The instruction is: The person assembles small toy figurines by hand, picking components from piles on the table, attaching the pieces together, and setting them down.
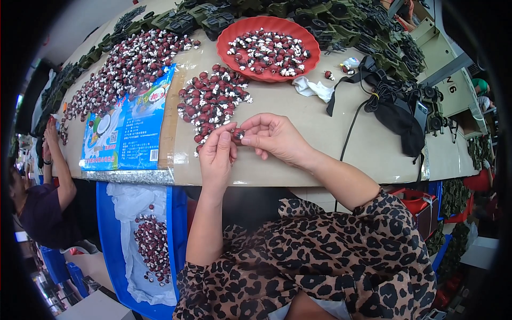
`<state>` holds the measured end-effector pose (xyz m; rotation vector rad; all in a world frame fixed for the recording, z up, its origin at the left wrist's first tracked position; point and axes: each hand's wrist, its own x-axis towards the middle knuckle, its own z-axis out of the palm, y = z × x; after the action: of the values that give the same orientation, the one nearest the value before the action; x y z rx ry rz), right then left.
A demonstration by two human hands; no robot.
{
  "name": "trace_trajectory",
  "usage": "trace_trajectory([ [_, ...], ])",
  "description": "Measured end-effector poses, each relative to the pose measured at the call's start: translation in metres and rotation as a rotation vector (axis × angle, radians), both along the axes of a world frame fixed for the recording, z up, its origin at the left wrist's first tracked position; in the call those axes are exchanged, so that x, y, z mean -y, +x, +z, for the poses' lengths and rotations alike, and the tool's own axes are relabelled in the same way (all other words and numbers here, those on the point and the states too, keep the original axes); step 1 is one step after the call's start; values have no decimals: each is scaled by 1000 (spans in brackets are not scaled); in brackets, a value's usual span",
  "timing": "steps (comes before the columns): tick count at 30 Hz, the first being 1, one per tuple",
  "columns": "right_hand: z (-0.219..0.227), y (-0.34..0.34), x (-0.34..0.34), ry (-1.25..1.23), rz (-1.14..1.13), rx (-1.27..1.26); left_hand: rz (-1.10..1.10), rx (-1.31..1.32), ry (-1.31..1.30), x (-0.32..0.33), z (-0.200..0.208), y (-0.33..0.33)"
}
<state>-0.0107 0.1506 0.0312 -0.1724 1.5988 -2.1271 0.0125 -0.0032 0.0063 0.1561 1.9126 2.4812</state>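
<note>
Above the table's near edge, my left hand (217, 154) and my right hand (274, 140) meet at the fingertips. Between them they pinch a small dark-red and white toy piece (238, 134); its exact kind is too small to make out. Just beyond my left hand spreads a pile of similar red, white and black pieces (205, 101). More of them lie in a red scalloped bowl (314, 56) farther back. A larger heap (120, 69) of the same pieces covers the left part of the table.
Under the large heap lies a flattened blue printed carton (125, 140). Olive-green toy vehicles (346, 26) line the back. Black pouch and cables (397, 122) and white tissue (313, 89) rest at right. A blue crate (109, 234) with pieces stands below the edge; another person (45, 208) works at left.
</note>
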Motion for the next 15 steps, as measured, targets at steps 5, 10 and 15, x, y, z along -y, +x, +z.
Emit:
trace_trajectory([
  [5, 0, 1, 1, 21, -10, -33, 11, 10, 1, -1, 2, 1],
  [10, 2, 1, 1, 53, -4, -20, -17, 14, 15, 0, 1, 0],
  [15, 2, -2, 2, 11, -7, -20, -5, 33, 178, 5, -3, -3],
])
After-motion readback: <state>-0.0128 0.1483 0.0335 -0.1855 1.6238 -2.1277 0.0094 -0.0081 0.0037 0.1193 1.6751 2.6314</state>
